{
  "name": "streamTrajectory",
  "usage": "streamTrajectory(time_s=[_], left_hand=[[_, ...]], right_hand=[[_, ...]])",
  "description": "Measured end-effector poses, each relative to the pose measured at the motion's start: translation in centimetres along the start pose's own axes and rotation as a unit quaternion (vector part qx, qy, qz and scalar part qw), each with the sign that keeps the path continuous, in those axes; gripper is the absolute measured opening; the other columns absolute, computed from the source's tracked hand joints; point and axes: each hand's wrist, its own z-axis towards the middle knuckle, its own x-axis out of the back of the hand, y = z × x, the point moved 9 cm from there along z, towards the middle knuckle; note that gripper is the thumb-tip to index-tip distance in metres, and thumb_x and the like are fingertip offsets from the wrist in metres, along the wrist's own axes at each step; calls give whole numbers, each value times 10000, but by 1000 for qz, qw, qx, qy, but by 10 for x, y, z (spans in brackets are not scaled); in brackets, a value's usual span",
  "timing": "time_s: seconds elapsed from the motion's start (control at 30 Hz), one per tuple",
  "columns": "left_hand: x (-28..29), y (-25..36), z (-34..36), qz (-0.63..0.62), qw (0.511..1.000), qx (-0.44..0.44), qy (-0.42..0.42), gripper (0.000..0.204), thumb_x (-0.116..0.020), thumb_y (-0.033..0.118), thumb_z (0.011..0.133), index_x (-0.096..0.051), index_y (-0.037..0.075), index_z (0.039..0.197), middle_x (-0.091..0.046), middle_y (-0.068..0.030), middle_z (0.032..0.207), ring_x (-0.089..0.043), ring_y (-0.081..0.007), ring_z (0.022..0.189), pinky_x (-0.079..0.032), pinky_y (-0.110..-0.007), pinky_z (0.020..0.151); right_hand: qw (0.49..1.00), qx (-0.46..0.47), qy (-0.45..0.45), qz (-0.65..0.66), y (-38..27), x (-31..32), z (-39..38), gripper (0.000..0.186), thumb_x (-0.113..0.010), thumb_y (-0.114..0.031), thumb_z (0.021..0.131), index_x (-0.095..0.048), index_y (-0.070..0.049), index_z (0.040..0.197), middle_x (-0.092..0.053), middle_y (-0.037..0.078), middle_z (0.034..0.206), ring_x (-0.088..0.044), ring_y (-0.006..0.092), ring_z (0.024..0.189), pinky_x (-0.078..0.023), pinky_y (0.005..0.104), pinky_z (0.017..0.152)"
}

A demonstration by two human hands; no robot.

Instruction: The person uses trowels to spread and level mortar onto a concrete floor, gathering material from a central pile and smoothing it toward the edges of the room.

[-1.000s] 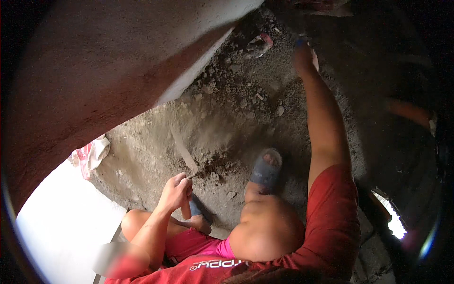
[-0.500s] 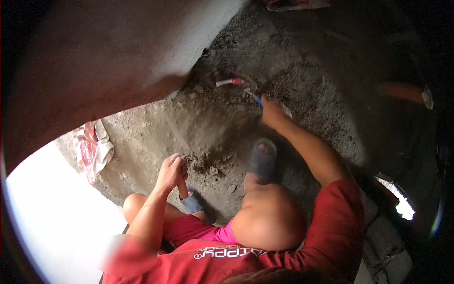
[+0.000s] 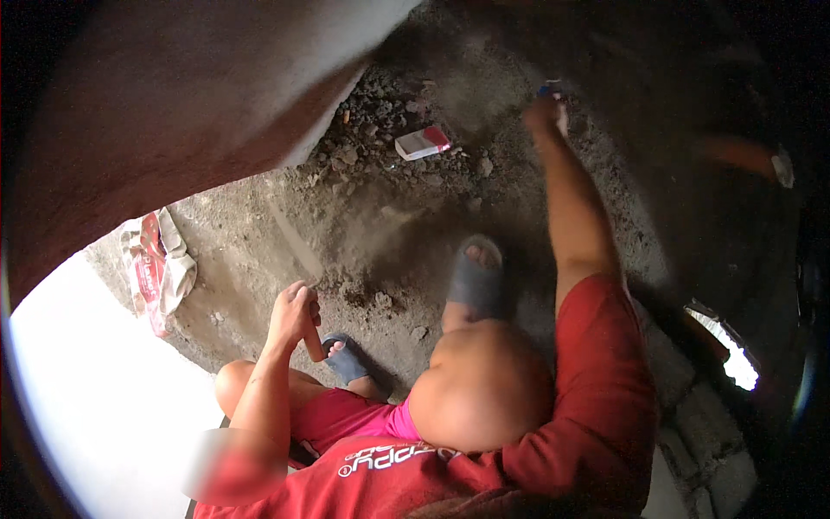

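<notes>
My left hand (image 3: 295,310) is closed around a wooden-handled tool (image 3: 312,344); the butt of the handle points down toward my foot. Its working end cannot be made out, though a pale streak runs over the dirt ahead of the fist. My right hand (image 3: 543,117), arm stretched far forward, grips a tool with a blue-and-white handle (image 3: 545,90). It is blurred and in shadow, so its kind is unclear. A small white-and-red box (image 3: 422,144) lies on loose dark soil (image 3: 372,112), left of my right hand and touched by neither hand.
A large pale wall-like surface (image 3: 199,95) overhangs the upper left. A crumpled red-and-white sack (image 3: 156,268) lies at left. My sandaled feet rest on the dirt floor (image 3: 242,233). An orange-brown object (image 3: 739,156) is at right, and grey blocks (image 3: 705,424) stand at lower right.
My right hand has swung forward and right with its tool, away from the box. The box now shows its broad face. My left hand has shifted slightly left, still gripping its tool.
</notes>
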Motion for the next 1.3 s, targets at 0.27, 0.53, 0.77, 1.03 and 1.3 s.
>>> streamTrajectory(time_s=[0.27, 0.53, 0.77, 1.03, 1.3], left_hand=[[-29, 42, 1, 7, 998, -48, -34, 212, -445, 194, 938, -489, 47, 792, -474, -30, 659, -503, -160, 558, -458, -321, 540], [-46, 29, -2, 18, 998, -14, -63, 228, -466, 191, 913, -501, 33, 753, -507, -46, 644, -543, -179, 556, -456, -319, 531], [-27, 19, 9, 49, 998, -11, -25, 212, -452, 187, 926, -504, 39, 784, -491, -34, 654, -516, -169, 548, -449, -323, 527], [-20, 27, 10, 40, 997, -46, -36, 176, -436, 160, 952, -463, 71, 802, -434, -11, 648, -463, -155, 534, -451, -327, 528], [-14, 18, 20, 71, 989, -115, -54, 174, -429, 171, 957, -449, 76, 813, -432, -11, 670, -456, -148, 554, -443, -328, 529]], right_hand=[[978, 169, -116, -34, 22, -95, -213, 640, -515, -150, 913, -284, -25, 1496, -670, 249, 1053, -680, 388, 852, -557, 494, 704], [989, 95, 81, 83, 27, 11, -28, 621, -591, -209, 922, -326, 12, 1439, -647, 259, 1070, -663, 363, 960, -560, 474, 765], [975, 176, 114, -76, -76, -38, 4, 471, -552, -163, 941, -433, 11, 1362, -616, 230, 1180, -621, 341, 1086, -531, 440, 875], [960, 234, -151, 8, -68, -43, -227, 580, -558, -100, 871, -386, -77, 1424, -611, 322, 1130, -635, 417, 1039, -531, 495, 844], [979, 179, -49, 86, -49, -17, -118, 421, -585, -119, 860, -518, -24, 1264, -638, 263, 1115, -639, 420, 1014, -518, 507, 859]])
